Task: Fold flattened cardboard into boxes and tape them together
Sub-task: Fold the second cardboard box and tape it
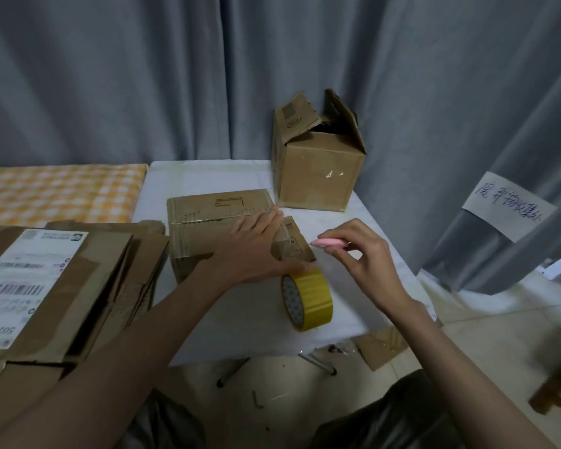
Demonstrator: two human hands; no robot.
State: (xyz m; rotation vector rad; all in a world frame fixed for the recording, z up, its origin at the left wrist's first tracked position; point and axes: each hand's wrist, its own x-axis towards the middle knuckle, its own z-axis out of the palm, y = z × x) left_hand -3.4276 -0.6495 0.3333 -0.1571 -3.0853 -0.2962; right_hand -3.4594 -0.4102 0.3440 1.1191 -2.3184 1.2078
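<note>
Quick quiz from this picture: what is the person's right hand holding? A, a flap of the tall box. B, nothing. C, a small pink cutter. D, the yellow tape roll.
C: the right hand pinches a small pink cutter in its fingertips, apart from the yellow tape roll, which stands on edge on the white table by the left hand.

Low brown box [208, 222] on table — yellow tape roll [308, 298] upright beside it.
</note>
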